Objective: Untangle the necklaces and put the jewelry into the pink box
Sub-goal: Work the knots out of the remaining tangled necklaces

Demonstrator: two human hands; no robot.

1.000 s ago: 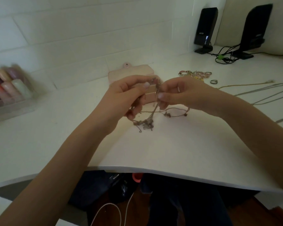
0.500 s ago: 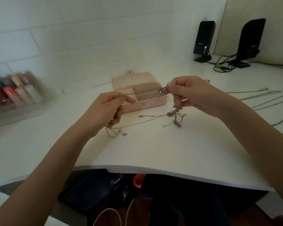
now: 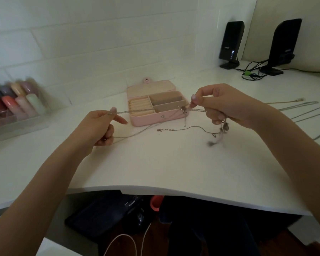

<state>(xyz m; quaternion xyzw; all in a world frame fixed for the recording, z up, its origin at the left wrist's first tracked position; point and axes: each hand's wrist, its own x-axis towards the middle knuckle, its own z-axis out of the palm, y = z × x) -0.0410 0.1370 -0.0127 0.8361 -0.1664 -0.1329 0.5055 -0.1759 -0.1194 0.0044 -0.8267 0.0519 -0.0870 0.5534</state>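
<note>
One pink box [image 3: 156, 108], lid open, and two black speakers [image 3: 231, 42] stand on the white bench [image 3: 174, 163] by a white brick wall. Both hands are raised in front of the box — the left hand [image 3: 98, 126] and the right hand [image 3: 220, 106] each pinch the tangled necklaces [image 3: 183, 109], a chain stretched between them.

Just one cam strapped to my head, wide-angle, looking forward and down, close over my desk [image 3: 155, 167] toward the wall.
</note>
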